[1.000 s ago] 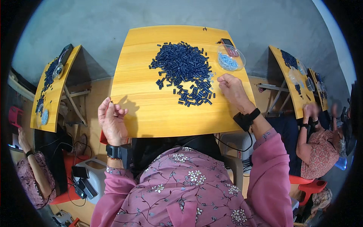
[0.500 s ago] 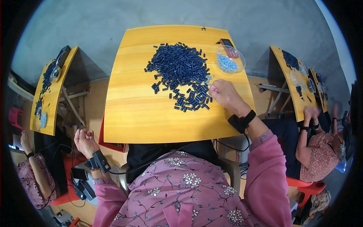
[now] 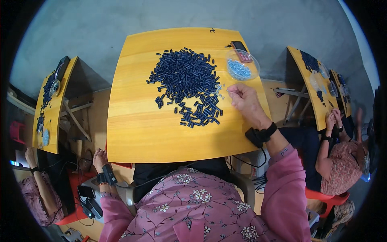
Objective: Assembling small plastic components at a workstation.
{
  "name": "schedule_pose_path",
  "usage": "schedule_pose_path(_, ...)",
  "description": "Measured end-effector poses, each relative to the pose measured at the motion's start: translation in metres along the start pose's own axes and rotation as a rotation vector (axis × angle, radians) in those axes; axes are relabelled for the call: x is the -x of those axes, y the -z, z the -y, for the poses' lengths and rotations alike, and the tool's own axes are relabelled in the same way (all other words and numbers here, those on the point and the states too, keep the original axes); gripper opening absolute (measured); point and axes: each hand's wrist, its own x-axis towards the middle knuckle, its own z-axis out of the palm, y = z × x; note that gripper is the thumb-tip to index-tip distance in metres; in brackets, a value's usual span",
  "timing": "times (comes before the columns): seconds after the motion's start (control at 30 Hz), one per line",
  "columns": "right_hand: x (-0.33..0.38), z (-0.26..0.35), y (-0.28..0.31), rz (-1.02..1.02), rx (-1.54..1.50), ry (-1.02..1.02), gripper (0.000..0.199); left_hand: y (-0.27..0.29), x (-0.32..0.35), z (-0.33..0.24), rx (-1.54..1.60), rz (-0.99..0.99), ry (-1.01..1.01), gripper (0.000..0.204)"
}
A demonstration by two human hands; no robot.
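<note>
My right hand is held over the right part of the yellow table, thumb and forefinger pinched together. A tiny silvery piece, too small to name surely, shows at the fingertips. Just left of them lie a few loose silvery pieces beside a big heap of short black cylindrical parts. Beyond this hand stands a clear round bowl of small pale-blue and silvery pieces. Down by the table's left front corner, below the tabletop, is my left hand. Its fingers are curled; whatever they may hold is hidden.
A dark handheld device with red keys lies behind and partly under the bowl. Side tables hold similar black parts, with people seated at them. A cable runs from my left wrist device across my lap.
My right hand has drawn slightly back from the loose silvery pieces, its pinch now showing a tiny piece. My left hand has moved forward and right, toward the table's corner. The view has shifted slightly.
</note>
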Motion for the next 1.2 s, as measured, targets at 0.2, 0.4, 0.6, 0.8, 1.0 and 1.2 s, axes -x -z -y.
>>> schedule_pose_path(0.2, -0.033, 0.002, -0.009, 0.064, 0.458, 0.481, 0.016, 0.042, -0.035, 0.006, 0.007, -0.053, 0.086, 0.035)
schedule_pose_path(0.4, -0.031, 0.008, -0.002, 0.138, 0.589, 0.450, 0.007, -0.001, 0.012, -0.030, -0.026, -0.131, -0.082, 0.032)
schedule_pose_path(0.6, -0.022, 0.009, -0.001, 0.070, 0.342, 0.322, 0.003, -0.052, 0.058, -0.086, -0.033, -0.048, -0.458, 0.029)
schedule_pose_path(0.8, -0.028, 0.006, 0.000, 0.060, 0.372, 0.341, 0.008, -0.167, 0.119, -0.095, -0.203, 0.347, -0.522, 0.023)
schedule_pose_path(1.0, -0.035, -0.005, 0.001, 0.063, 0.475, 0.588, 0.003, -0.234, 0.160, -0.061, -0.450, 0.682, -0.561, 0.016)
schedule_pose_path(1.2, -0.025, -0.001, 0.003, 0.092, 0.432, 0.472, 0.004, -0.268, 0.181, -0.038, -0.868, 0.815, -0.978, 0.024)
